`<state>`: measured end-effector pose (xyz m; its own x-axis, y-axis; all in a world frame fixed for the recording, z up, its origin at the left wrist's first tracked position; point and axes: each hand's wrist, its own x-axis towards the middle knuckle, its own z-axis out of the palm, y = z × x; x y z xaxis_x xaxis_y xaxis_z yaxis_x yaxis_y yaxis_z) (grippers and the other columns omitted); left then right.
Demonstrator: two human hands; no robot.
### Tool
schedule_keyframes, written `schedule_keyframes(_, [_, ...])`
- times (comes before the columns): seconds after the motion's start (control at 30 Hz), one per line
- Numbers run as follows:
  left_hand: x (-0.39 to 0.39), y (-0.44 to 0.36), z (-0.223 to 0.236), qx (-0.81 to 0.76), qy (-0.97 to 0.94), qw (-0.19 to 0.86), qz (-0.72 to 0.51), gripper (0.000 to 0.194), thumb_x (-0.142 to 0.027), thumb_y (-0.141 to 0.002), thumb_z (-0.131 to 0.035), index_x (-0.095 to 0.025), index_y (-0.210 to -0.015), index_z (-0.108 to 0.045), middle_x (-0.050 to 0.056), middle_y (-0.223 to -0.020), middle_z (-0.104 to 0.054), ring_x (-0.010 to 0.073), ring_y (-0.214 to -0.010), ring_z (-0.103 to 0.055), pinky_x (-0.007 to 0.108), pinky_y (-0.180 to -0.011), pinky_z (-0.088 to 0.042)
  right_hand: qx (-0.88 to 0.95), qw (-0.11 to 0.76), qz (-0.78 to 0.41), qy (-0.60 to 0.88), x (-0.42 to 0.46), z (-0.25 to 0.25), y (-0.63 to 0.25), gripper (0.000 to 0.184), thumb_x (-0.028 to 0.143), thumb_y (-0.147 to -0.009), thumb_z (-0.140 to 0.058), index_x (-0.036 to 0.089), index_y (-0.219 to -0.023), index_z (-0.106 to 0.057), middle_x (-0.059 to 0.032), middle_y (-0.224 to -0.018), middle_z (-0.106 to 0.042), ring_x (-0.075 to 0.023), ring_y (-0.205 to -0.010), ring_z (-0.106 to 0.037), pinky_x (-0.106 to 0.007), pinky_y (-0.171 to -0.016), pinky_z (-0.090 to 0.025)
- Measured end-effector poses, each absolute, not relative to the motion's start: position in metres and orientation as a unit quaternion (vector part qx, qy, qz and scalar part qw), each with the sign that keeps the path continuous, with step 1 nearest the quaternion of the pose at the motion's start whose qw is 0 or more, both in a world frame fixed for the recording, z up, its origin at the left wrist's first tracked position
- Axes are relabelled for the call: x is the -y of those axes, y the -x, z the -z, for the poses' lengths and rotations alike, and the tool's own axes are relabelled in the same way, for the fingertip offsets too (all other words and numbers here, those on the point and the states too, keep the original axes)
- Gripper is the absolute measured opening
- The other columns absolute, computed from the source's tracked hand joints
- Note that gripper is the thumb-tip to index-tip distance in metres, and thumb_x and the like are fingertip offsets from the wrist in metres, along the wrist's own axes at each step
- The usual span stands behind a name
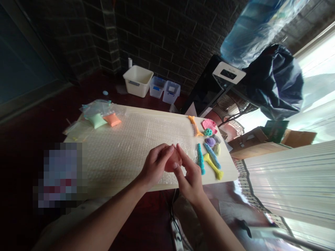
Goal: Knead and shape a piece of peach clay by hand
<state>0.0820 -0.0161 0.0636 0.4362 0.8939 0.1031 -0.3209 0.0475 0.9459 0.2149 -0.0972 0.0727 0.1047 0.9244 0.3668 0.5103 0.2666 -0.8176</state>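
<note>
Over the front part of the table, both of my hands hold a flattened reddish-brown piece of modelling clay (172, 161) between them. My left hand (155, 164) has its fingers closed around the left side of the piece. My right hand (190, 176) grips the other side, thumb at its lower edge and fingers along the top. Just right of my hands lie a teal clay strip (200, 158), a blue clay roll (212, 156) and a yellow bone-shaped clay piece (214, 167). Behind them are a purple clay lump (210, 142) and an orange bone-shaped piece (195, 126).
Bubble wrap (125, 146) covers much of the table (223, 176). Green (97, 121) and orange (112, 119) packets lie at its far left. A pink clay piece (208, 124) sits under a teal perforated ball (208, 132). A white bin (137, 83) stands on the floor behind.
</note>
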Motion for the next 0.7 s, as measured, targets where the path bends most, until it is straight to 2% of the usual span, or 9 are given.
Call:
schedule_keyframes(0.17, [0.017, -0.082, -0.064, -0.286, -0.520, 0.666, -0.452, 0.039, -0.048, -0.102, -0.061, -0.019, -0.076, -0.059, -0.002, -0.069, -0.061, 0.0124, -0.065, -0.055, 0.025, -0.062, -0.044, 0.618, 0.484, -0.233, 0.574, 0.099, -0.069, -0.213, 0.056, 0.031, -0.107, -0.058, 0.034, -0.161, -0.046, -0.0066, -0.157, -0.059, -0.0295, -0.141, -0.061, -0.047, -0.112, -0.056])
schedule_keyframes(0.3, [0.017, -0.081, -0.063, -0.288, -0.510, 0.674, -0.450, 0.041, -0.049, -0.102, -0.061, -0.018, -0.076, -0.059, -0.001, -0.068, -0.062, 0.0113, -0.062, -0.055, 0.022, -0.057, -0.044, 0.627, 0.472, -0.231, 0.574, 0.097, -0.071, -0.210, 0.056, 0.032, -0.107, -0.056, 0.033, -0.162, -0.044, -0.0089, -0.155, -0.060, -0.0293, -0.131, -0.069, -0.045, -0.102, -0.062])
schedule_keyframes(0.43, [0.017, -0.081, -0.062, -0.285, -0.503, 0.685, -0.444, 0.041, -0.052, -0.101, -0.062, -0.019, -0.078, -0.059, -0.002, -0.067, -0.061, 0.0099, -0.055, -0.053, 0.020, -0.047, -0.043, 0.623, 0.487, -0.216, 0.573, 0.097, -0.068, -0.211, 0.064, 0.029, -0.106, -0.058, 0.036, -0.166, -0.036, -0.0076, -0.157, -0.059, -0.0297, -0.132, -0.068, -0.044, -0.099, -0.064])
schedule_keyframes(0.57, [0.019, -0.084, -0.061, -0.286, -0.482, 0.693, -0.454, 0.039, -0.052, -0.100, -0.064, -0.019, -0.080, -0.059, -0.004, -0.064, -0.056, 0.0089, -0.051, -0.055, 0.018, -0.042, -0.045, 0.626, 0.477, -0.150, 0.598, 0.100, -0.065, -0.209, 0.058, 0.027, -0.104, -0.059, 0.033, -0.161, -0.048, -0.0092, -0.140, -0.072, -0.0291, -0.115, -0.076, -0.042, -0.091, -0.066])
schedule_keyframes(0.7, [0.019, -0.085, -0.061, -0.299, -0.473, 0.687, -0.463, 0.039, -0.052, -0.100, -0.064, -0.019, -0.080, -0.057, -0.005, -0.064, -0.050, 0.0080, -0.050, -0.054, 0.017, -0.040, -0.045, 0.638, 0.463, -0.130, 0.602, 0.097, -0.067, -0.204, 0.056, 0.024, -0.106, -0.055, 0.027, -0.161, -0.048, -0.0107, -0.130, -0.077, -0.0235, -0.095, -0.080, -0.037, -0.081, -0.067])
